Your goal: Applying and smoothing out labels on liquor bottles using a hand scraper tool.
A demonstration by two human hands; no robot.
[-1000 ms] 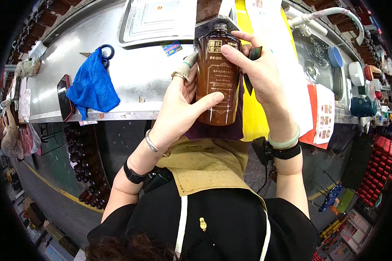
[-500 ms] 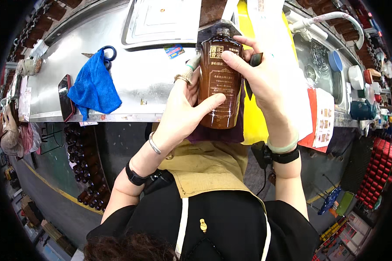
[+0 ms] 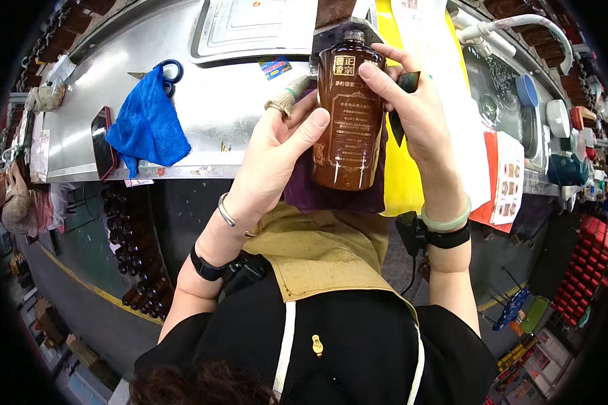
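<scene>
Remote feed, 2 hands in view. Brown bottle [image 3: 349, 138] at centre, above a purple cloth [image 3: 302, 194] by the near edge of the counter [image 3: 213, 128]; neck pointing away from the wearer, printed face turned up, presumably so its surface can be seen.

Right grip [image 3: 395, 84]: clasping the bottle at its shoulder, thumb on the front, fingers running behind; probably a hold that steadies it while leaving most of the print uncovered. A dark flat piece [image 3: 396, 128] is tucked in the same hand, likely to keep it within reach; its kind is unclear to me.

Left grip [image 3: 304, 121]: loosely curled at the bottle's left side, thumb tip at its edge. I can't make out whether it touches. A pale finger cover [image 3: 282, 102] is worn there, perhaps for protection.

Purple cloth: I judge it padding for the bottle. Blue cloth [image 3: 148, 128] lies partly over the scissors [image 3: 173, 71], beside a phone [image 3: 103, 143], all well left of the work.
</scene>
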